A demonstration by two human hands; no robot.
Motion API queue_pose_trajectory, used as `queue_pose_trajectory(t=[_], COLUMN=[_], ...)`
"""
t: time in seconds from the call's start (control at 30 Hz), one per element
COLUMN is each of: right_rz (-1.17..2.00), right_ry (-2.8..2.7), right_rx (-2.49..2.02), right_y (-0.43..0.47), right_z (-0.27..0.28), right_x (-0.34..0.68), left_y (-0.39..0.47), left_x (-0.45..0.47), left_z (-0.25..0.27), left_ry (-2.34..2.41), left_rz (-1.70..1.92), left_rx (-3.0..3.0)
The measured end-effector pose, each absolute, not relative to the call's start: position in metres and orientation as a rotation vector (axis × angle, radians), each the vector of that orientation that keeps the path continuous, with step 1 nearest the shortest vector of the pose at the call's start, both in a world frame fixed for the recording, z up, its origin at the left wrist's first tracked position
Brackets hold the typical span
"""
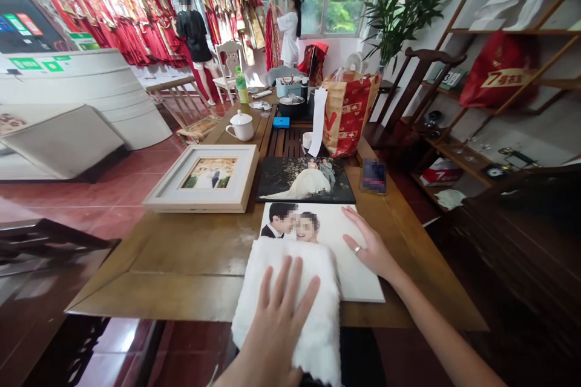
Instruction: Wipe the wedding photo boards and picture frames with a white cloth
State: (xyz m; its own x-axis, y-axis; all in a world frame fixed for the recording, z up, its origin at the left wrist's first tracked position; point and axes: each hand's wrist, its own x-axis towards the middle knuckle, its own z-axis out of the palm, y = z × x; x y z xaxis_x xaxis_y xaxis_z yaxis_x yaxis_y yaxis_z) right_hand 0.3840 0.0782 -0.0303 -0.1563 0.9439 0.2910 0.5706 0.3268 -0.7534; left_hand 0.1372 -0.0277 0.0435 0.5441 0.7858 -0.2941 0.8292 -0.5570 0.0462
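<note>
My left hand (284, 308) lies flat with fingers spread on a folded white fluffy cloth (313, 254). That cloth covers the lower left of a white photo panel (363, 281) printed with a couple, and hangs over the table's near edge. On the panel's right side rests my right hand (370, 245), fingers stretched out, a ring on one of them. Directly behind is a dark photo panel (281, 184) with a wedding picture. A pale wooden picture frame (247, 184) with a white mat and a small photo lies to the left.
A phone-like device (373, 176) stands at the right. Further back are a lidded white cup (240, 126), a red and tan paper bag (349, 115), a blue box (281, 123) and a green bottle (241, 86). Two people stand near racks of red garments (113, 12). Shelves line the right.
</note>
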Motion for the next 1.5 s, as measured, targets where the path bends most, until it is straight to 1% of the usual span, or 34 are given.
queue_pose_trajectory(t=[0.17, 0.33, 0.43, 0.5, 0.6, 0.77, 0.87, 1.0, 1.2, 1.3, 1.4, 1.5], right_rz=[0.61, 0.612, 0.615, 0.625, 0.65, 0.696, 0.685, 0.682, 0.71, 0.725, 0.757, 0.797], right_ry=[-1.864, -1.846, -1.825, -1.816, -1.806, -1.776, -1.78, -1.772, -1.755, -1.729, -1.663, -1.624], right_rx=[-1.344, -1.35, -1.329, -1.318, -1.321, -1.323, -1.315, -1.301, -1.308, -1.291, -1.272, -1.276], right_y=[0.078, 0.078, 0.079, 0.078, 0.077, 0.076, 0.076, 0.077, 0.077, 0.078, 0.079, 0.079], right_z=[-0.029, -0.03, -0.031, -0.032, -0.03, -0.031, -0.035, -0.037, -0.033, -0.034, -0.037, -0.036], right_x=[0.384, 0.384, 0.383, 0.383, 0.382, 0.382, 0.383, 0.383, 0.383, 0.383, 0.383, 0.383], left_y=[-0.011, 0.052, 0.086, 0.093, 0.075, 0.009, -0.012, 0.005, 0.081, 0.1, 0.086, 0.044], left_x=[0.147, 0.157, 0.167, 0.175, 0.18, 0.172, 0.167, 0.168, 0.177, 0.187, 0.197, 0.2], left_z=[0.048, 0.039, 0.033, 0.029, 0.024, 0.02, 0.022, 0.027, 0.031, 0.028, 0.021, 0.012], left_ry=[1.337, 1.388, 1.508, 1.598, 1.613, 1.402, 1.244, 1.221, 1.447, 1.546, 1.569, 1.486], left_rz=[-0.353, -0.077, 0.001, 0.035, 0.048, -0.084, -0.13, -0.098, -0.034, -0.005, 0.02, 0.057], left_rx=[2.566, 2.694, 2.708, 2.696, 2.696, 2.73, 2.732, 2.728, 2.717, 2.72, 2.781, 2.849])
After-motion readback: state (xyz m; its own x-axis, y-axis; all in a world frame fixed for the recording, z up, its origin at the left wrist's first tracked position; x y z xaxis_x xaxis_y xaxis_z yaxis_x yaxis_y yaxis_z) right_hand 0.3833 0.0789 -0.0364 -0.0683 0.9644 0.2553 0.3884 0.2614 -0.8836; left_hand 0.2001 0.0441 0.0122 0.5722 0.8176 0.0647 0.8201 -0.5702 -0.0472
